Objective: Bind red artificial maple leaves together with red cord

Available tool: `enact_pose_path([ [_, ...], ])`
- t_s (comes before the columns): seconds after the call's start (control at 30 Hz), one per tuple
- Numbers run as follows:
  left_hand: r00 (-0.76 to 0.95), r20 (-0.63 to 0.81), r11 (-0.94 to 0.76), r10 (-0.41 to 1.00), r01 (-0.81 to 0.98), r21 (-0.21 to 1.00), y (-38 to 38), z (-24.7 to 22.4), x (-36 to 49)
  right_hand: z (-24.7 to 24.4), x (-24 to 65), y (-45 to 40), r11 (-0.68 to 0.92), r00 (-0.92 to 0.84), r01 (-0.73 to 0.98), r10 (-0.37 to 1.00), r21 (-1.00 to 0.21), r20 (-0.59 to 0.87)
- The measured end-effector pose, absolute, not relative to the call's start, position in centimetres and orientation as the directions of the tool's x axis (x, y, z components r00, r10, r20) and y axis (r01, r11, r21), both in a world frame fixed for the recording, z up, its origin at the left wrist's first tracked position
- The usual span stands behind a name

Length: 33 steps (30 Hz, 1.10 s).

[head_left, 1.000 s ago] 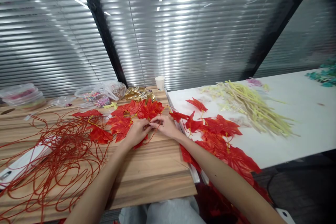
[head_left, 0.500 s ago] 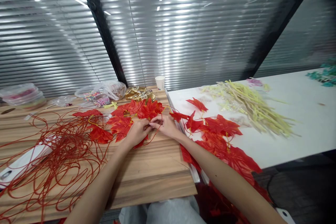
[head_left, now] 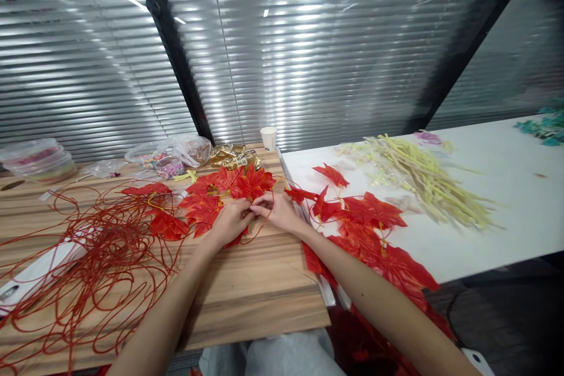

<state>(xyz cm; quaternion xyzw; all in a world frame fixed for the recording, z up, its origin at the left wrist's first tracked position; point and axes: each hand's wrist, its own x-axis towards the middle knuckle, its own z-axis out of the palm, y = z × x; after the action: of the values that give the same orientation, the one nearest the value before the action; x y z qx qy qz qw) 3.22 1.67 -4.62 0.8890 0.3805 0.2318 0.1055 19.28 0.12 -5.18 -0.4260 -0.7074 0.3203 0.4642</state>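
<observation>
At the middle of the wooden table, my left hand (head_left: 232, 218) and my right hand (head_left: 278, 211) meet with pinched fingertips. A thin red cord (head_left: 261, 231) runs out from between them and curves below the fingers. The exact spot they pinch is too small to make out. Right behind and beside the hands lies a garland of red artificial maple leaves (head_left: 252, 184) on yellowish stems. More red maple leaves (head_left: 372, 210) spread under and past my right forearm, across the white table and down over its edge.
A big tangle of red cord (head_left: 110, 258) covers the left side, partly over a white handheld object (head_left: 48, 267). Along the back stand plastic tubs (head_left: 39, 160), bags of beads (head_left: 170, 155), gold wrappers (head_left: 235, 157) and a paper cup (head_left: 268, 138). Yellow strips (head_left: 423, 179) lie on the white table (head_left: 524, 211).
Almost nothing differs. Both hands keep their pinch at the same spot, and the leaves and cord lie as before.
</observation>
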Motion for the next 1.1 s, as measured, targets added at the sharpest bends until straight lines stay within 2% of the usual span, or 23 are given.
enact_pose_path([
  [0.47,0.608,0.347,-0.700,0.714,0.619,0.357,1.72,-4.59,3.17,-5.33,19.39,0.16,0.439,-0.186,0.363,0.898,-0.822,0.398],
  [1.1,0.600,0.337,-0.688,0.726,0.636,0.350,1.61,-4.53,3.26,-5.42,19.40,0.19,0.444,-0.195,0.343,0.896,-0.828,0.399],
])
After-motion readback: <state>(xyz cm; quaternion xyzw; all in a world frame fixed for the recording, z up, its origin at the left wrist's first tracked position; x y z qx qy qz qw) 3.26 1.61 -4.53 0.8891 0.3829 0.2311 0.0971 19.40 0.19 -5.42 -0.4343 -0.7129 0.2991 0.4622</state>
